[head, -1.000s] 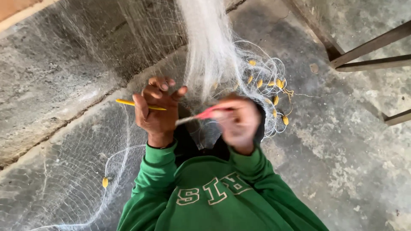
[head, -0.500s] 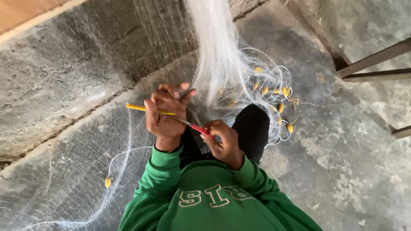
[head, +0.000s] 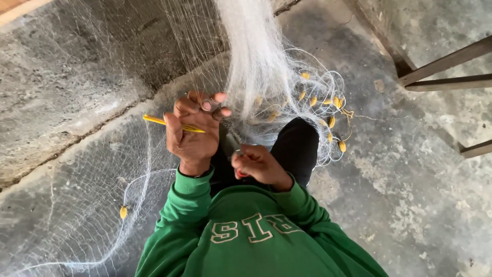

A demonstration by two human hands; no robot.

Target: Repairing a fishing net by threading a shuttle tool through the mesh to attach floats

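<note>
Left hand [head: 193, 131] clenched around a yellow stick [head: 171, 123] and pinched on strands of the white fishing net [head: 256, 66], bunched just above the fingers. Right hand [head: 256, 164] closed on a red-handled knife [head: 234, 146], blade angled up to the left fingertips. Small yellow floats [head: 330, 120] off to the right.

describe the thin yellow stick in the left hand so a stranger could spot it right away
Start at the green sweatshirt at the bottom and follow its left sleeve up to the left hand raised against the fine white fishing net. The thin yellow stick juts sideways from that fist. Unlike the small oval yellow floats on the net, it is long, straight and pencil-like.
</note>
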